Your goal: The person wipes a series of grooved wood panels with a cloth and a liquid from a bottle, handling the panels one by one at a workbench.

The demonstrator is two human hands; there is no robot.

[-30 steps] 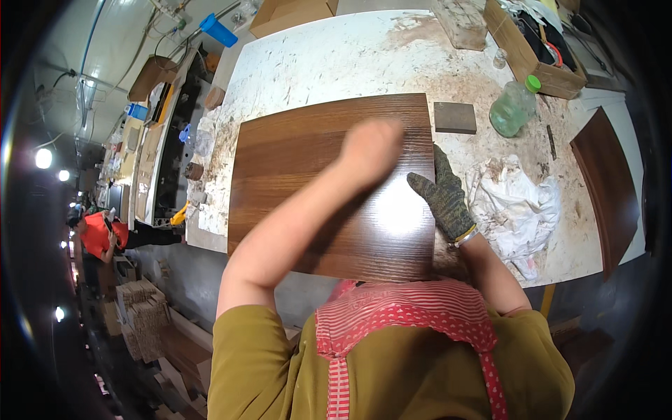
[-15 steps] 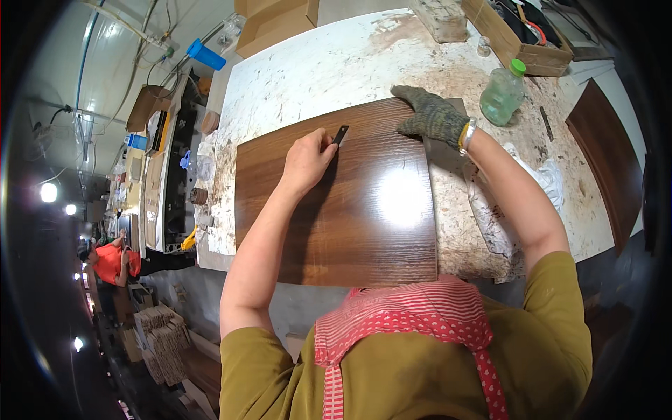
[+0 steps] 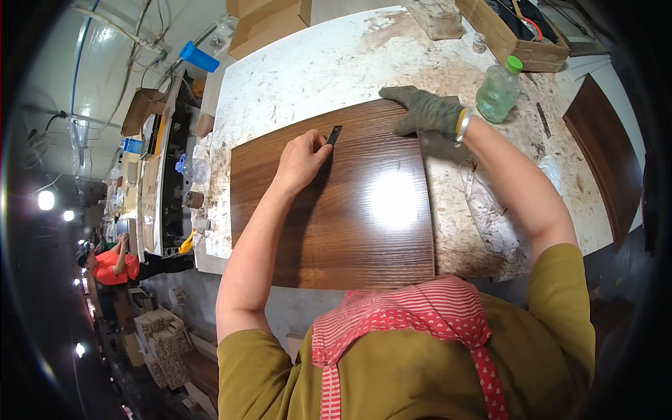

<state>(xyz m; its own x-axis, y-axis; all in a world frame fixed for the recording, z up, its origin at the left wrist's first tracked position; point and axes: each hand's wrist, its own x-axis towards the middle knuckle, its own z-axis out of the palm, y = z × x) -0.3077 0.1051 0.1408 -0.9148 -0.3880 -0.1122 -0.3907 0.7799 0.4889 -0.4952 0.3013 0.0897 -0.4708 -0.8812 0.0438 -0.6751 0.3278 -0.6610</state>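
A dark brown wood-grain panel lies flat on the stained white worktable, its near edge by my apron. Over its far left part, my bare left hand is closed round a small flat black tool, perhaps a blade or scraper. The tool's tip sticks out beyond my thumb and forefinger; the rest is hidden in the hand. My right hand, in a dark grey-green knit glove, rests at the panel's far right corner. Its fingers reach out along the far edge, with the thumb spread apart over the panel's face.
A green-capped bottle stands right of my glove. Beyond it is a wooden box of tools. Another brown panel lies at the far right. White cloth lies under my right forearm. A person in red works off left.
My gloved right hand has shifted a little left along the panel's far edge. My left hand and the tool have moved slightly left. The whole view has shifted slightly.
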